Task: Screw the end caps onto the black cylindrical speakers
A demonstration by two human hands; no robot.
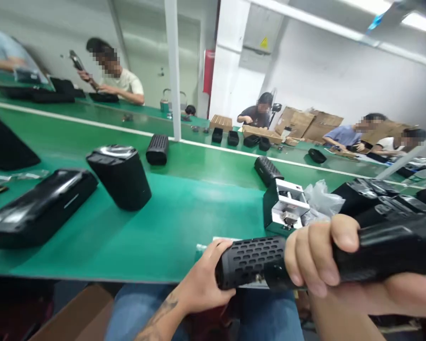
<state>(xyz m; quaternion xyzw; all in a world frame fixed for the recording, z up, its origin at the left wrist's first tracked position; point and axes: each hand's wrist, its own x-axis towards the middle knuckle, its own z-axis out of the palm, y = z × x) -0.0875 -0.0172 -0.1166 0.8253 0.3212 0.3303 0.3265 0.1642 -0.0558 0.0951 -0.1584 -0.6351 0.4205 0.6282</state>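
Note:
My left hand (208, 272) is closed round the end of a black perforated housing (255, 253), thumb below and fingers above. This housing lies level over the front edge of the green bench. My right hand (319, 258) is wrapped round a long black glossy body (394, 244) that runs out of view at the right. Whether this body is joined to the housing or only touches it, I cannot tell, as my fingers cover the meeting place. Just behind stands a white and black fixture (287, 206) with a metal clamp part.
On the bench at left are a long black case (42, 208) and an upright black case (122, 177). Perforated housings (158, 149) stand further back. Clear plastic bags (323, 201) and wrapped black cases (376, 199) sit at right. Several people work across the bench.

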